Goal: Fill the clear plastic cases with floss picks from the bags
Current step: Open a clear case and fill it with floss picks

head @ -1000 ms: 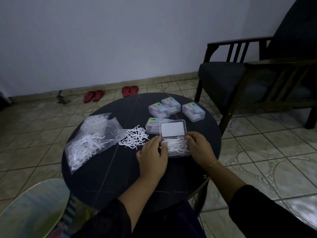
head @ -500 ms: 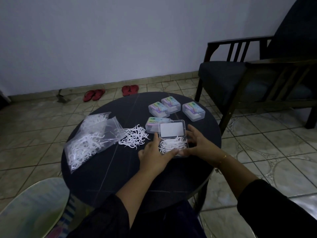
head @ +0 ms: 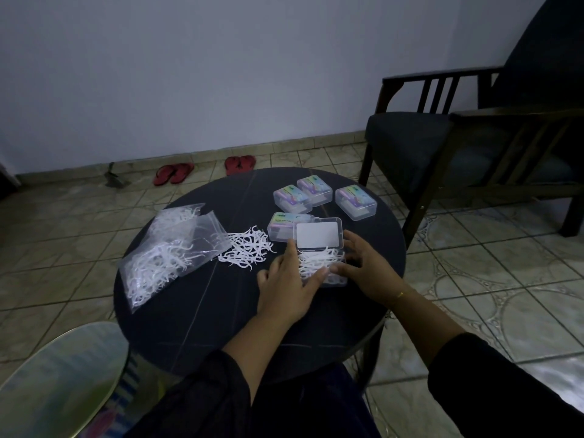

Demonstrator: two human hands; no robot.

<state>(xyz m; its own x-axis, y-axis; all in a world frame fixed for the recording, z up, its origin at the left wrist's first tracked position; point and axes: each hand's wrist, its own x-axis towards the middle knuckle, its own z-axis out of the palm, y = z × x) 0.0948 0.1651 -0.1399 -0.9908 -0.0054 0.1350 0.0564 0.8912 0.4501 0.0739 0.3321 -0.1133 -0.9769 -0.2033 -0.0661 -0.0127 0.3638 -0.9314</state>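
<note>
Left hand (head: pixel 289 287) and right hand (head: pixel 363 267), fingers spread, flank the open floss-pick case (head: pixel 319 248); its near corner is hidden beneath the fingertips

White floss picks (head: pixel 245 249) on a black table (head: pixel 196 298); red sandals (head: pixel 173 173) on patterned tiles (head: pixel 474 273).

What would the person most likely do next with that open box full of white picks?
Probably fold the lid down. The open case already looks heaped with floss picks, the left hand and right hand flank it with straight fingers, and four closed cases stand behind.
</note>
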